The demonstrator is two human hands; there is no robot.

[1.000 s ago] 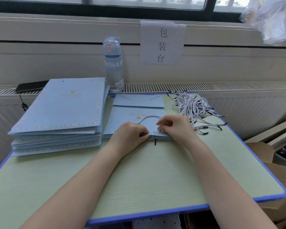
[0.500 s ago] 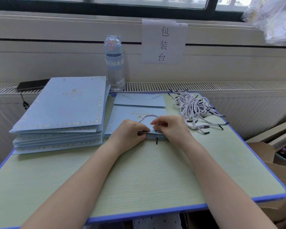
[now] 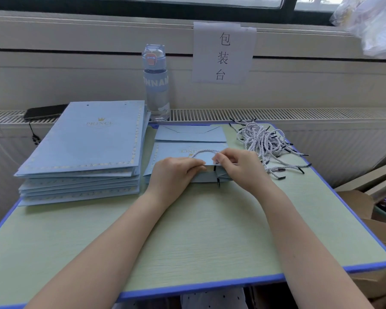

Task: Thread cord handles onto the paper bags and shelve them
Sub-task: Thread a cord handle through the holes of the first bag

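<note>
From my head camera, I look down on a pale green, wood-grained worktop with a blue rim, pushed against a white wall under a window. A slatted radiator grille runs along behind it. A paper sign with three handwritten characters is taped to the wall, and a clear water bottle stands upright just left of it on the grille. A dark phone lies at the far left of the grille. Brown cardboard sits off the worktop's right side.

A stack of bags, flat and light blue with gold borders, fills the worktop's left part. Loose cords, white-and-grey twisted with black tips, lie heaped at the far right.

The paper bag I work on lies flat at the centre, its mouth toward me, beside the stack. My left hand pinches the bag's raised top edge. My right hand pinches the cord handle, which arcs over the bag's face between my hands; one black tip hangs below the edge.
</note>
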